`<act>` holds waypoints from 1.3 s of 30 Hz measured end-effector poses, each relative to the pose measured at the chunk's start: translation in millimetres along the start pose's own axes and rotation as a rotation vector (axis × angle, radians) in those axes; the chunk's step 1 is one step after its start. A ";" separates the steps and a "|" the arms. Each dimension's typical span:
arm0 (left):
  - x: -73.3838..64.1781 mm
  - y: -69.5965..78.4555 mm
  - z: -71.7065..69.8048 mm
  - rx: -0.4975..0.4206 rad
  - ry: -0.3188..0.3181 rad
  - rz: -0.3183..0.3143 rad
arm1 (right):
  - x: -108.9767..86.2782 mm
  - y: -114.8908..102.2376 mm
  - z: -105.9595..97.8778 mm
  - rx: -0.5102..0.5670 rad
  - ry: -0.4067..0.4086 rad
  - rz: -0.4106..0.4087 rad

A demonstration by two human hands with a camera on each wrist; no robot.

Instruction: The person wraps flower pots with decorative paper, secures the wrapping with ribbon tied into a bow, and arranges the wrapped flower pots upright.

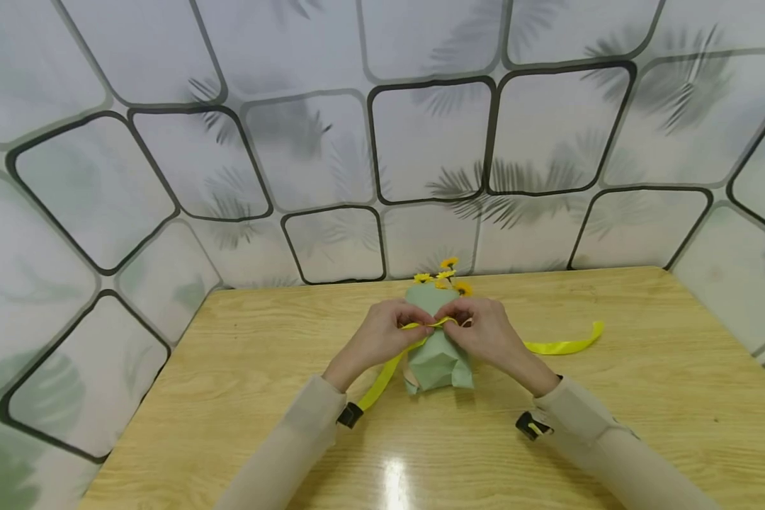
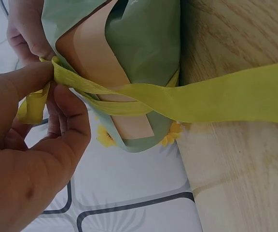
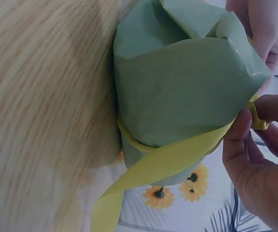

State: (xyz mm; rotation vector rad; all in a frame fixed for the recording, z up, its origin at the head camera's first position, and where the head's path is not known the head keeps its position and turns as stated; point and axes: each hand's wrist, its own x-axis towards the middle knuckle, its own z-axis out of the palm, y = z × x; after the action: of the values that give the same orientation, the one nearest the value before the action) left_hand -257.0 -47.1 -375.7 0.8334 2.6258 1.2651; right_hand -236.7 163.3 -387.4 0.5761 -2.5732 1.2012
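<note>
A small bouquet wrapped in pale green paper (image 1: 438, 365) lies on the table, its yellow flowers (image 1: 446, 275) pointing to the far side. Yellow ribbon (image 2: 216, 99) runs around the wrapping's narrow part. At the front of the bouquet, my left hand (image 1: 382, 331) pinches the ribbon between thumb and forefinger. My right hand (image 1: 484, 333) pinches it close by, with the fingertips of both hands almost meeting. A small loop of ribbon shows by the left fingers in the left wrist view. A beige strip (image 2: 88, 53) shows within the wrapping there. The crossing between my fingertips is partly hidden.
One ribbon tail (image 1: 564, 347) stretches right across the wooden table (image 1: 644, 411); the other hangs toward my left sleeve. Behind the table's far edge stands a patterned wall (image 1: 427, 142). Small dark devices (image 1: 349, 415) are worn at both wrists.
</note>
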 end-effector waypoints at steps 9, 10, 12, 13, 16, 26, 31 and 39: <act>-2.0 -3.1 1.1 -0.004 -0.010 -0.005 | -5.2 1.4 -7.2 0.097 -0.076 0.081; -2.2 -3.2 0.9 -0.003 -0.013 -0.005 | -5.7 1.7 -8.6 0.117 -0.090 0.090; -2.4 -3.5 0.4 -0.004 -0.022 -0.005 | -6.3 2.4 -11.8 0.163 -0.118 0.114; -2.5 -3.6 0.1 -0.006 -0.027 -0.002 | -6.4 2.4 -13.3 0.184 -0.127 0.124; -2.4 -3.5 -1.1 -0.009 -0.040 0.010 | -5.8 3.7 -15.2 0.213 -0.133 0.150; -3.4 -2.3 -2.9 -0.007 -0.086 0.051 | -2.5 4.1 -16.8 0.143 -0.169 0.182; -3.8 -4.0 -2.9 -0.011 -0.085 0.045 | -0.7 4.0 -19.4 0.060 -0.177 0.072; -5.6 -7.7 -4.1 -0.067 -0.064 0.003 | -0.1 0.8 -15.2 0.004 -0.096 0.091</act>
State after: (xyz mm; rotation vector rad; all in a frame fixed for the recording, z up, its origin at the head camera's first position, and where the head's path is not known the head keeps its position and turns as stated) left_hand -256.9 -56.7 -379.5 0.8524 2.5196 1.2970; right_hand -236.1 175.6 -378.4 0.5355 -2.7046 1.2355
